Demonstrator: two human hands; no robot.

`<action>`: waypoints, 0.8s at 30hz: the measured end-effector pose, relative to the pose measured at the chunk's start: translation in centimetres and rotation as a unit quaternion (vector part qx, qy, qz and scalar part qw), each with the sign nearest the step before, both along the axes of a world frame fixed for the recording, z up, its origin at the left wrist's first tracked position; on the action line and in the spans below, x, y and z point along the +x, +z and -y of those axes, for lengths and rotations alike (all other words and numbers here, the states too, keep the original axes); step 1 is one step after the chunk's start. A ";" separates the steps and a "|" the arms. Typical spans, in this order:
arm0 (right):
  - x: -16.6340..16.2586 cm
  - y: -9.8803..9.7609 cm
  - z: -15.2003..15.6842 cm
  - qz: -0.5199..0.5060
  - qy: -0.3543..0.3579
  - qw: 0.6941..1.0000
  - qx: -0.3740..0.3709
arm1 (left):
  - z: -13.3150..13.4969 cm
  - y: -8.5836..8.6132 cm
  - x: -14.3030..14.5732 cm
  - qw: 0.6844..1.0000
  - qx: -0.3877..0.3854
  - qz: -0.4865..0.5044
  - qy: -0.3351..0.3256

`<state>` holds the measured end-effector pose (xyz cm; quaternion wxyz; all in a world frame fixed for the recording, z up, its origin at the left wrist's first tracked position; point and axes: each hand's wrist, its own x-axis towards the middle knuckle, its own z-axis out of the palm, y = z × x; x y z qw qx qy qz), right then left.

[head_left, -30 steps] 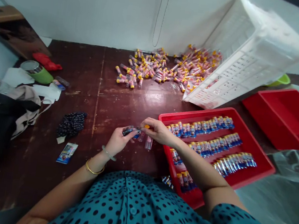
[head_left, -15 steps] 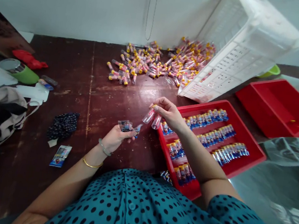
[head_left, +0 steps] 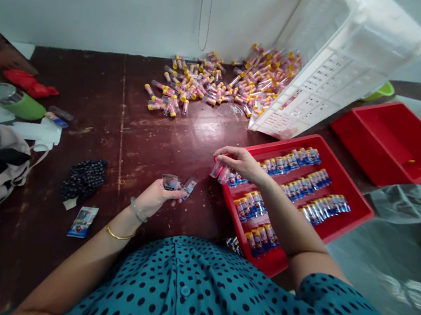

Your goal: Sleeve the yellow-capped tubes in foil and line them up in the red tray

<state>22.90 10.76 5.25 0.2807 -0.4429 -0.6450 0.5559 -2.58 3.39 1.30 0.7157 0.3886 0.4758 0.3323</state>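
Observation:
My left hand (head_left: 162, 195) is closed on small printed plastic wrappers (head_left: 170, 182), low over the table's front middle. To its right, my right hand (head_left: 241, 162) pinches clear tubes (head_left: 221, 171) with pink contents; their upper ends are hidden by my fingers. These tubes hang by the left edge of a shallow red tray (head_left: 269, 150). In the tray lie rows of wrapped tubes (head_left: 293, 163) with yellow caps and blue wrapping. Unwrapped yellow-capped tubes (head_left: 200, 84) are heaped at the back of the table.
A white plastic crate (head_left: 321, 84) stands tilted behind the tray. A deeper red bin (head_left: 384, 165) is at the right. On the left lie a green flask (head_left: 27, 105), a dark patterned cloth (head_left: 84, 177), a wrapper packet (head_left: 83, 222) and a bag (head_left: 5, 151).
My right hand has moved slightly right with its tubes, now at the tray's edge. The left hand has shifted a little left and down, still holding wrappers. The view has turned slightly.

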 end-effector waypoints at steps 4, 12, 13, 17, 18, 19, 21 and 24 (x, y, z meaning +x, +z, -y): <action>0.2 1.4 0.0 -0.122 -0.030 0.992 -0.029 | -0.1 0.0 -0.2 0.998 -0.040 0.036 -0.025; -2.6 1.8 1.3 -0.190 -0.047 0.979 -0.050 | -0.4 -0.2 0.9 0.998 -0.003 0.028 -0.052; -2.6 1.7 1.4 -0.184 -0.049 0.981 -0.039 | -0.4 -0.1 1.0 0.998 0.000 0.030 -0.048; -2.0 1.5 2.3 -0.133 -0.123 0.982 0.047 | -0.5 0.2 1.8 0.998 0.004 0.036 -0.048; -1.7 1.4 2.5 -0.115 -0.148 0.980 0.068 | -0.6 0.2 2.0 0.998 0.003 0.034 -0.056; -1.5 1.4 2.8 -0.096 -0.167 0.978 0.084 | -0.6 0.4 2.2 0.997 0.001 0.030 -0.065; -0.9 1.2 3.3 -0.061 -0.184 0.976 0.099 | -0.7 0.5 2.6 0.997 -0.004 0.021 -0.080; -0.4 0.8 4.2 -0.062 -0.212 0.971 0.093 | -0.8 0.6 3.1 0.995 -0.011 0.014 -0.100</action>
